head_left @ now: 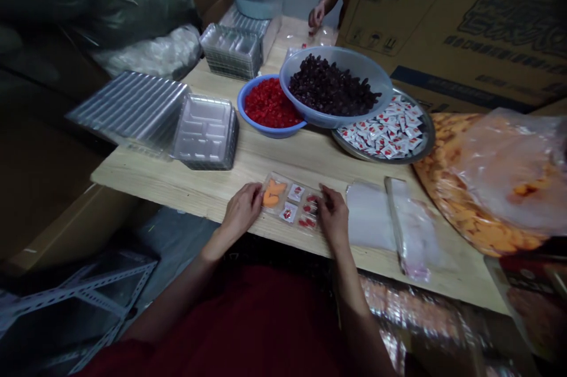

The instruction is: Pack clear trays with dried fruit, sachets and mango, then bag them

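Note:
A clear compartment tray [291, 202] lies near the table's front edge. It holds orange pieces [273, 192] at its left, two small white packets [288, 212] in the middle, and red and dark pieces [308, 222] at its right. My left hand [243, 207] grips the tray's left edge, fingers bent together. On the other side, my right hand [334, 215] holds the right edge, its fingertips partly over the dark pieces. Beside my right hand lie flat clear bags [370, 214].
Behind the tray stand a blue bowl of red pieces [270, 104], a larger bowl of dark pieces [332, 86] and a metal basin of packets [390, 132]. Stacked empty trays [206, 132] sit at left, orange pieces under plastic [482, 211] at right. Another person's hand [316, 15] is at the back.

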A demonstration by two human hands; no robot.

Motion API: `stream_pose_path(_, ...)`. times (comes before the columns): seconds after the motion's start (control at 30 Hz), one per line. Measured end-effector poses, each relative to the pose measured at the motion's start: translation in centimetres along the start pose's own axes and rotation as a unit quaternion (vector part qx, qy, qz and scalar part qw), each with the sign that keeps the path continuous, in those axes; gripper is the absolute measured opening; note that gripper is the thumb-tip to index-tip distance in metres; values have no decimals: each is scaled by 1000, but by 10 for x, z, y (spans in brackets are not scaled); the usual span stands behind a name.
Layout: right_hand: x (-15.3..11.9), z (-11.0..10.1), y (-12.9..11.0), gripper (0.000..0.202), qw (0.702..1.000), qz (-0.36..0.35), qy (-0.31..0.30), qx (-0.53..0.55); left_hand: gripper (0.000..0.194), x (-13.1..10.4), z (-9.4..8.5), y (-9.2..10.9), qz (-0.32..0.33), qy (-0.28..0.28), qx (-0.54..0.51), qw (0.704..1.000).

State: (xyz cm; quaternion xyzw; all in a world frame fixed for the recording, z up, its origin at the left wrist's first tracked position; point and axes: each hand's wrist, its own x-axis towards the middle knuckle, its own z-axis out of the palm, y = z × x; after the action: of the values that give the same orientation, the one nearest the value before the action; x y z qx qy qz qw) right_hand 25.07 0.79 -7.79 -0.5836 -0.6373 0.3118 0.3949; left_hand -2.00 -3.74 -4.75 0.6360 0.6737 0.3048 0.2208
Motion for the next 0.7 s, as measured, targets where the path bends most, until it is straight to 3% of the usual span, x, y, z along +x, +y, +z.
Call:
stream_pose_path(0.1, -2, 3, 4, 40, 999, 28, 28, 29, 20, 4, -3, -1, -32, -62, -35, 997)
stream_pose_path(0.2, -8, 3, 3, 43, 996, 50, 34, 58, 22, 3, -2, 0, -67, -76, -142, 985)
stream_pose_path(0.27, -14, 1, 1, 49, 989, 88, 27, 113, 29, 0, 0, 2, -110, -80, -274, 952)
stream_pose_path(0.37, -22, -6, -6, 60, 961, 150, 30, 230, 49, -3, 3, 11, -197, -99, -457, 862)
stream_pose_path(0.43, -27, -14, -13, 65, 937, 174, 50, 298, 60, -4, 3, 19, -234, -113, -517, 816)
stream_pose_path(0.5, -33, -22, -21, 61, 911, 202, 44, 357, 63, -2, 2, 28, -246, -115, -542, 796)
stream_pose_path(0.6, -44, -32, -31, 42, 870, 254, -16, 421, 54, 2, 1, 40, -243, -114, -555, 787)
stream_pose_path(0.7, -50, -37, -37, 31, 858, 266, -14, 440, 42, 5, 5, 45, -247, -178, -561, 769)
